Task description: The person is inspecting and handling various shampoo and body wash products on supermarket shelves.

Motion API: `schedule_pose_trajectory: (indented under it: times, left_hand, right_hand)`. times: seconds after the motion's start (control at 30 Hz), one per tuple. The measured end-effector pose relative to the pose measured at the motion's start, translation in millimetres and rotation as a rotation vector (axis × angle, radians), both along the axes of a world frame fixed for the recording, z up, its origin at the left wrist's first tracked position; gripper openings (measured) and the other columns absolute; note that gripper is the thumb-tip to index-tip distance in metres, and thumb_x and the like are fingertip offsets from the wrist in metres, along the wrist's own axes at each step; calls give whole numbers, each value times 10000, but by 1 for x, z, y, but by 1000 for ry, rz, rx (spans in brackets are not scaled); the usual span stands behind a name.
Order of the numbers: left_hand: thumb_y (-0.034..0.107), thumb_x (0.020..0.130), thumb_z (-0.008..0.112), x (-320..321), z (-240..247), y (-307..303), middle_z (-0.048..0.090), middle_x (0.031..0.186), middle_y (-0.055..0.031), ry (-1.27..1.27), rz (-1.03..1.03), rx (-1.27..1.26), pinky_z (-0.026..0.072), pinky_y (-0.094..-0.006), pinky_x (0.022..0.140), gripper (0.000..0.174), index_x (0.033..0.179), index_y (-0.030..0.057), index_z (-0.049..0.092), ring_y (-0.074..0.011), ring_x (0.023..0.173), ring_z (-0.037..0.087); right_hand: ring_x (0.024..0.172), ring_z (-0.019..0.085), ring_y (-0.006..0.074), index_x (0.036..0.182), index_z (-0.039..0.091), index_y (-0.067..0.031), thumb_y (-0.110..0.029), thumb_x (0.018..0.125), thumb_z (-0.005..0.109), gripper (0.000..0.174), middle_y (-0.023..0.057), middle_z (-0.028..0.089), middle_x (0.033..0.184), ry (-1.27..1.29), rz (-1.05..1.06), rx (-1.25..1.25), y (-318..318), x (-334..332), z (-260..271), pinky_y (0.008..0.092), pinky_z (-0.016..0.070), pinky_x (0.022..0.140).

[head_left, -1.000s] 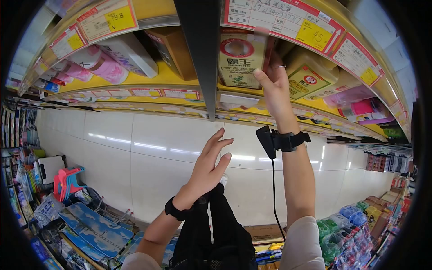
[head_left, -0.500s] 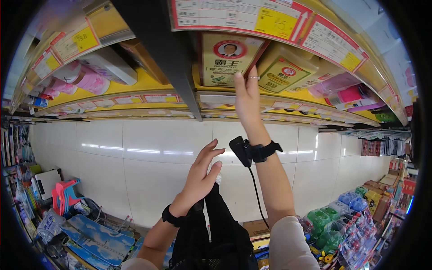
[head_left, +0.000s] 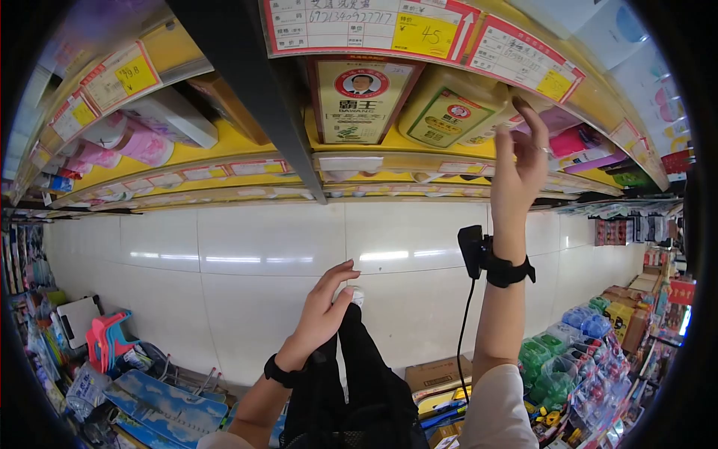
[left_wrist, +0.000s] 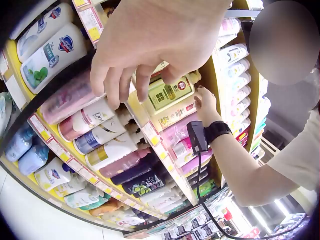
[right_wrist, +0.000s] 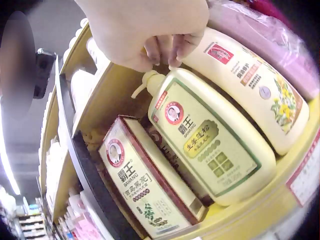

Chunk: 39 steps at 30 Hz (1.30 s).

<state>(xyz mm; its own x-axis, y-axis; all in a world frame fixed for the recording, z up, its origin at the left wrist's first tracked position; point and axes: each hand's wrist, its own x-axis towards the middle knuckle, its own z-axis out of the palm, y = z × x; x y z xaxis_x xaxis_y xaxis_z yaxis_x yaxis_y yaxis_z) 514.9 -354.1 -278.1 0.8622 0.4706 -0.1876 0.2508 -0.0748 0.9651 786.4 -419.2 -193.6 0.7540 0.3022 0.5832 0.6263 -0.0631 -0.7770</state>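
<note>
My right hand [head_left: 520, 161] reaches up to the shelf with its fingers loosely bent, just right of a pale yellow pump bottle [head_left: 452, 116] with a green-framed label. In the right wrist view its fingertips are right at the top of that bottle, close to the pump head [right_wrist: 149, 84] and a cream bottle [right_wrist: 260, 95] with a flower print. Left of the pump bottle stands a boxed BAWANG product [head_left: 355, 101] with a round portrait. My left hand [head_left: 321, 307] hangs over the floor in front of my legs, fingers relaxed, holding nothing.
A dark upright post [head_left: 254, 97] divides the shelf left of the box. Price tags [head_left: 374, 30] line the shelf edge above. Pink packs [head_left: 580, 138] lie farther right. Behind me are plastic-wrapped bottles [head_left: 557, 374] and a blue folding table [head_left: 161, 404]. A cable runs from my right wrist.
My right hand has left the side of the box and moved right, past the yellow pump bottle. The box stays on the shelf. My left hand has dropped slightly.
</note>
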Motion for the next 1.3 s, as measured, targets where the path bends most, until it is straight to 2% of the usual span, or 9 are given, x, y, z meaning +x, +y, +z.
schedule_pose_trajectory:
  times: [0.1, 0.3, 0.4, 0.67, 0.77, 1.0, 1.1, 1.17, 1.3]
  left_hand:
    - [85, 837, 449, -2, -2, -3, 463, 1198, -144, -4, -17, -20, 341, -342, 930, 235, 1061, 49, 511, -298, 1114, 446]
    - [84, 839, 449, -3, 6, 1, 489, 1166, -141, -31, -63, 8, 357, -336, 914, 221, 1045, 44, 519, -296, 1092, 466]
    - [85, 840, 445, -6, 7, 3, 504, 1145, -138, -12, -81, -1, 369, -331, 899, 217, 1038, 41, 521, -291, 1070, 484]
    - [70, 857, 415, -8, 12, -6, 540, 1107, -116, 58, -129, -157, 367, -298, 891, 216, 1036, 24, 527, -232, 1047, 504]
    - [74, 858, 415, -10, 12, -5, 544, 1098, -118, 61, -163, -141, 372, -299, 885, 216, 1038, 24, 525, -235, 1041, 508]
    - [69, 845, 427, -13, 5, 3, 554, 1073, -114, 81, -220, -113, 374, -297, 882, 228, 1048, 24, 521, -223, 1027, 515]
    - [65, 837, 439, -9, 2, 8, 550, 1078, -103, 23, -221, -55, 371, -295, 883, 233, 1052, 30, 524, -207, 1031, 508]
    - [58, 793, 491, 21, 27, 23, 543, 1097, -74, -85, -141, 110, 360, -308, 880, 306, 1099, 45, 496, -193, 1048, 491]
    - [15, 716, 566, 62, 57, 39, 471, 1196, -108, -192, -96, 342, 337, -329, 910, 599, 1268, 77, 341, -232, 1118, 443]
  right_hand:
    - [693, 533, 149, 1143, 444, 2, -63, 747, 577, 423, 115, 504, 1075, -18, -11, -267, 10, -1, 14, 243, 424, 597]
    - [727, 477, 193, 1159, 402, 22, -95, 719, 619, 505, 142, 480, 1076, -12, -10, -340, 20, -2, 11, 251, 413, 551]
    - [662, 504, 113, 1229, 368, -7, -120, 717, 657, 599, 128, 514, 1009, -242, -86, -341, 25, 5, 1, 216, 411, 494]
    - [840, 517, 292, 1111, 378, 29, -161, 635, 727, 620, 174, 511, 1001, -93, -172, -433, 21, -9, 9, 341, 435, 661]
    - [886, 521, 315, 1104, 402, 9, -179, 602, 751, 639, 173, 525, 978, -285, -135, -354, 18, -9, 8, 355, 429, 718]
    - [890, 541, 299, 1056, 470, -35, -215, 541, 778, 626, 150, 556, 955, -165, -58, -486, -1, -30, 0, 345, 439, 748]
    - [834, 574, 283, 1047, 475, -45, -220, 531, 770, 620, 135, 584, 916, -41, 65, -209, 1, -32, -5, 329, 459, 707]
    - [868, 566, 185, 1057, 466, -51, -122, 546, 748, 588, 100, 576, 955, 25, 79, -320, -2, -36, -1, 283, 448, 769]
    - [892, 581, 243, 1074, 449, -46, -111, 570, 725, 578, 136, 574, 1015, -95, 110, -348, -10, -35, -8, 299, 453, 780]
